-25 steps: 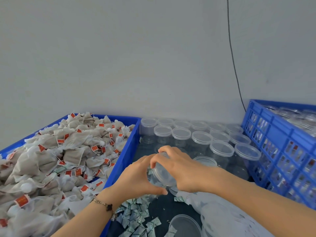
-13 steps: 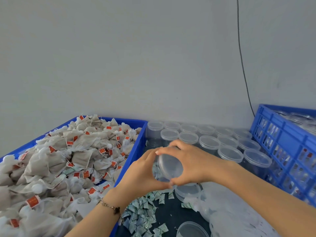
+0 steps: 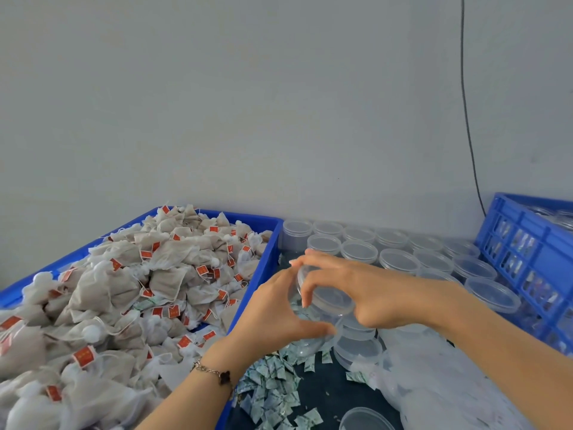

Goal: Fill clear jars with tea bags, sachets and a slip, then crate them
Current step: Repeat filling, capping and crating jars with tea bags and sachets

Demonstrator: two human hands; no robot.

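A clear jar (image 3: 305, 318) is tilted in mid-air between both hands, over the dark table. My left hand (image 3: 273, 315) grips its body from the left, thumb underneath. My right hand (image 3: 350, 290) curls its fingers round the jar's clear lid (image 3: 328, 297). Whether the lid sits on the jar or has come off, I cannot tell. A heap of tea bags (image 3: 130, 293) with red tags fills the blue tray (image 3: 263, 268) at left. Small green-white sachets (image 3: 273, 389) lie scattered below the hands.
Rows of lidded empty jars (image 3: 400, 259) stand at the back against the wall. A blue crate (image 3: 533, 262) with jars inside is at right. Loose lids (image 3: 356, 349) and a white plastic bag (image 3: 440, 380) lie lower right. A black cable (image 3: 466, 113) hangs down the wall.
Both hands and the jar stayed together and rose slightly; my right hand has turned on the lid and its fingers have shifted. The camera view has drifted right and down.
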